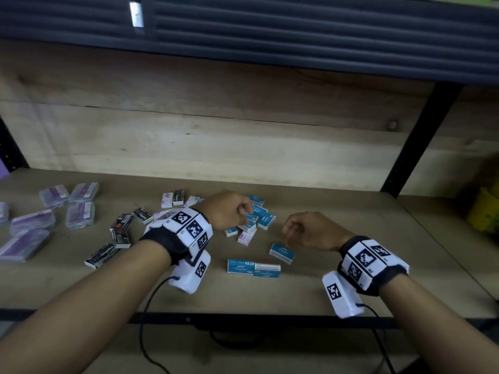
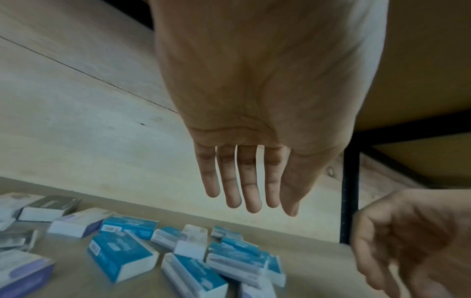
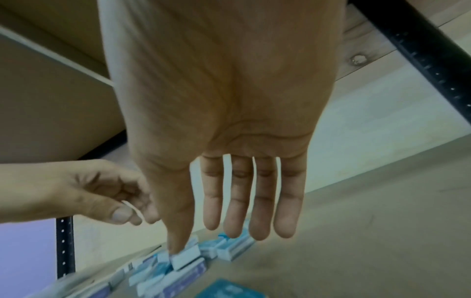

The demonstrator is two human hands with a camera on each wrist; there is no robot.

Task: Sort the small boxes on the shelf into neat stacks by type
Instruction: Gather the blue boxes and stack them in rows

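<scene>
Head view: I see both hands above the shelf (image 1: 297, 290), over the mixed boxes. The left hand (image 1: 229, 210) hangs over the blue boxes (image 1: 259, 215) heaped mid-shelf; from its wrist view the fingers (image 2: 229, 181) hang straight and hold nothing. The right hand (image 1: 310, 230) hovers just right of that heap, fingers (image 3: 262, 201) extended, nothing in it. Two blue boxes lie side by side at the front (image 1: 253, 268), one more alone (image 1: 282, 252) near the right hand. Black boxes (image 1: 121, 230) lie scattered to the left; purple packs (image 1: 54, 211) lie at far left.
</scene>
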